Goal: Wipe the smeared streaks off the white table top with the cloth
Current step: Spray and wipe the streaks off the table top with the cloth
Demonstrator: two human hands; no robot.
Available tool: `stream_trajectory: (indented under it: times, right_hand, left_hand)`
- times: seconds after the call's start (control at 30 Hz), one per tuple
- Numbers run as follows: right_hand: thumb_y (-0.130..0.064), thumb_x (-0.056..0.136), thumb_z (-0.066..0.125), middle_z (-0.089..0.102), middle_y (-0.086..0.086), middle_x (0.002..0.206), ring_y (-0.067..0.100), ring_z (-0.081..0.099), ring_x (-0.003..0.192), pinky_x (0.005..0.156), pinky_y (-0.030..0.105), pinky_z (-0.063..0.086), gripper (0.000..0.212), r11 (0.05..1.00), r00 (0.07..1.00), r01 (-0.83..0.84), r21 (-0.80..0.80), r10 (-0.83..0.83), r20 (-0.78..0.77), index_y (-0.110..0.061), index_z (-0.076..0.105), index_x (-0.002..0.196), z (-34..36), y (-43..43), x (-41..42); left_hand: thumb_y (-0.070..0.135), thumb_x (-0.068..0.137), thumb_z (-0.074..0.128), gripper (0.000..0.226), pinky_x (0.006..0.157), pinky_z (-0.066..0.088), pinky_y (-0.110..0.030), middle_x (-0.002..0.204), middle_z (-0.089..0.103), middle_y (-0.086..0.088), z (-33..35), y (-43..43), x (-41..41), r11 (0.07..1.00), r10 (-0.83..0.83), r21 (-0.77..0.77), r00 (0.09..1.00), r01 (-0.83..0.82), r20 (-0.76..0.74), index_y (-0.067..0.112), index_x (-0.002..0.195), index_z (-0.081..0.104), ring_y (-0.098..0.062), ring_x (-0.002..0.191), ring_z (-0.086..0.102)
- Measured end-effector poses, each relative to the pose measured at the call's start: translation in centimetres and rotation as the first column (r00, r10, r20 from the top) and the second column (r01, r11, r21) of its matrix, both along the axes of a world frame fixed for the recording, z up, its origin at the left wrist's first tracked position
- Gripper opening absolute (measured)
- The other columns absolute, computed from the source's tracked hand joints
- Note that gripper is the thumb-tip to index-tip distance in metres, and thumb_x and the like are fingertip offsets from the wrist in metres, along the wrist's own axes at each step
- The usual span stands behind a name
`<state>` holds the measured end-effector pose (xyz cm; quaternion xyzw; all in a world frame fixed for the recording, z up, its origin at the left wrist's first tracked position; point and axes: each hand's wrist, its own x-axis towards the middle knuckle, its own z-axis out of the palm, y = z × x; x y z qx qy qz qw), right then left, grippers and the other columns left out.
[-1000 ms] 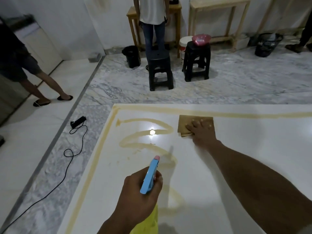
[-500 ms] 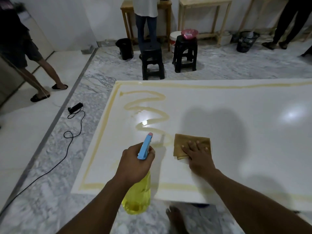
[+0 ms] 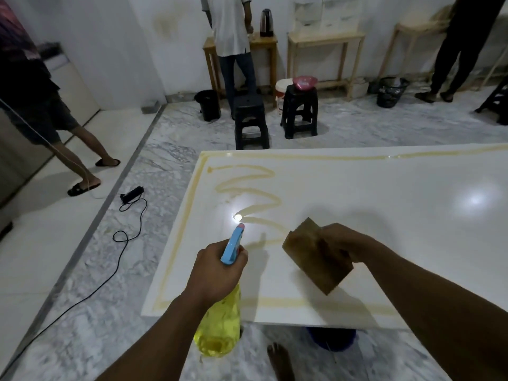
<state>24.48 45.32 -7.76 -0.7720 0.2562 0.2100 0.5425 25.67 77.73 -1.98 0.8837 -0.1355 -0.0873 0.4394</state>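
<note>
Right hand (image 3: 347,244) grips a brown folded cloth (image 3: 316,259). The fingers are curled round its upper right edge and the thumb is hidden behind the fabric. The cloth is held tilted over the near left part of the glossy white rectangular table top (image 3: 398,215) and looks lifted clear of it, with its shadow on the surface below.

Left hand (image 3: 217,270) is wrapped round the neck of a yellow translucent spray bottle with a blue trigger head (image 3: 221,325). The nozzle points away over the table, and the bottle body hangs just off the near table edge.

Yellowish-brown smeared streaks (image 3: 247,188) zigzag across the far left of the top, their near end just left of the cloth. A thinner streak of the same colour runs along the table's borders.

Two black plastic stools (image 3: 251,119) stand on the marble floor beyond the table, the right one carrying a pink bowl (image 3: 304,83). A person in a white shirt (image 3: 231,23) stands behind them. A black cable (image 3: 129,215) lies looped on the floor to the left. A bare foot (image 3: 280,361) shows below the table's near edge.
</note>
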Motion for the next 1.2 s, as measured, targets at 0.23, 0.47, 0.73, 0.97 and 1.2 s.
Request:
stream_trajectory:
  times: [0.23,0.47,0.73,0.97,1.2]
  right_hand:
    - [-0.008,0.090,0.064,0.071,0.020,0.117,0.040,0.068,0.108,0.095,0.056,0.053,0.032,0.979,0.967,-0.155,0.135,0.179,-0.183,-0.008,0.064,0.122,0.4,-5.0,15.5]
    - [-0.015,0.095,0.053,0.064,0.012,0.103,0.028,0.059,0.091,0.082,0.036,0.048,0.022,0.812,0.950,-0.264,-0.520,0.313,0.006,-0.013,0.068,0.111,1.6,-5.7,35.8]
    - [-0.026,0.098,0.053,0.043,0.010,0.152,0.033,0.036,0.142,0.112,0.043,0.032,0.044,0.638,0.893,-0.333,-0.694,0.449,-0.016,-0.023,0.052,0.143,-9.8,-0.6,38.7]
    - [-0.026,0.103,0.042,0.024,-0.003,0.164,0.021,0.016,0.153,0.118,0.046,0.022,0.048,0.551,0.864,-0.306,-0.777,0.503,0.016,-0.033,0.039,0.150,-14.1,3.1,27.9]
    - [-0.011,0.097,0.047,0.020,-0.008,0.165,0.019,0.010,0.154,0.120,0.044,0.014,0.061,0.600,0.895,-0.253,-0.759,0.444,0.052,-0.034,0.034,0.152,-13.9,11.0,9.7]
  left_hand:
    - [0.045,0.088,0.060,0.034,0.067,0.054,-0.048,0.074,0.068,-0.015,-1.2,-2.8,9.9,0.998,-0.028,-0.057,0.999,0.026,-0.035,0.013,0.077,0.061,-0.033,0.069,0.065]
    - [0.037,0.090,0.062,0.019,0.054,0.047,-0.038,0.063,0.058,-0.009,-2.7,-4.6,19.8,0.998,-0.023,-0.067,0.999,0.021,-0.028,0.025,0.076,0.059,-0.029,0.054,0.053]
    - [0.036,0.090,0.063,0.014,0.056,0.047,-0.035,0.066,0.061,-0.006,-5.7,-3.1,22.8,0.996,-0.018,-0.087,0.996,0.011,-0.086,0.027,0.080,0.062,-0.031,0.058,0.056]
    - [0.038,0.091,0.064,0.014,0.059,0.055,-0.047,0.067,0.065,-0.004,-5.7,-0.7,19.9,0.999,-0.013,-0.051,0.996,0.009,-0.086,0.026,0.083,0.064,-0.028,0.059,0.061]
    - [0.027,0.096,0.066,0.024,0.053,0.045,-0.030,0.061,0.057,-0.001,-3.9,4.1,11.9,0.999,-0.044,-0.031,0.998,0.043,-0.048,0.029,0.073,0.059,-0.020,0.052,0.052]
